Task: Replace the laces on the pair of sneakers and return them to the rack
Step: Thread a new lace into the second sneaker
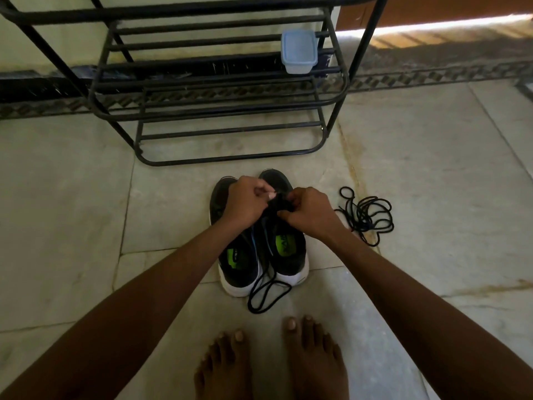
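Pinching one lace (277, 201), both grips (245, 199) (308, 212) work over two sneakers (288, 249); one spare lace (366, 216) nearby.

Dim indoor light is covering the floor (86, 197), while a bright sunlit strip (432, 27) is glaring top right. Wide-angle distortion is bending the rack (202, 13), and everything is looking slightly soft

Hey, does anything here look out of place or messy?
A tangled black lace lies loose on the floor right of the sneakers, and a plastic container sits on the shoe rack.
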### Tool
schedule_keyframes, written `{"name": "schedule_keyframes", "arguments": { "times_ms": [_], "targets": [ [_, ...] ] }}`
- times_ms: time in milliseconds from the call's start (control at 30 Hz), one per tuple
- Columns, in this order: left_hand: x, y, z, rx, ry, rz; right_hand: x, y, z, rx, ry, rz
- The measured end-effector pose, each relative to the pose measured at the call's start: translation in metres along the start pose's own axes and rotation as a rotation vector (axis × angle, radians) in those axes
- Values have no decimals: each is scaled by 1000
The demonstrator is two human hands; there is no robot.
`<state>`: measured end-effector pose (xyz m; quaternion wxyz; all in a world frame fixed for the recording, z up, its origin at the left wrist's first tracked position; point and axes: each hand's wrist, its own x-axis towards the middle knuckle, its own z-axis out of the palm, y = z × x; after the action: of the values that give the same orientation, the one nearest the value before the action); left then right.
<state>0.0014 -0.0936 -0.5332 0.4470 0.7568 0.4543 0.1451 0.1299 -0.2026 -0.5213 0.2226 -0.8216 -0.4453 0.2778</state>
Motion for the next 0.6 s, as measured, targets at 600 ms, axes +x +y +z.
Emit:
{"name": "schedule_keyframes", "arguments": {
  "times_ms": [600],
  "targets": [
    [13, 6, 32, 41, 44, -250, 13, 22, 29, 179, 199, 29]
  ]
}}
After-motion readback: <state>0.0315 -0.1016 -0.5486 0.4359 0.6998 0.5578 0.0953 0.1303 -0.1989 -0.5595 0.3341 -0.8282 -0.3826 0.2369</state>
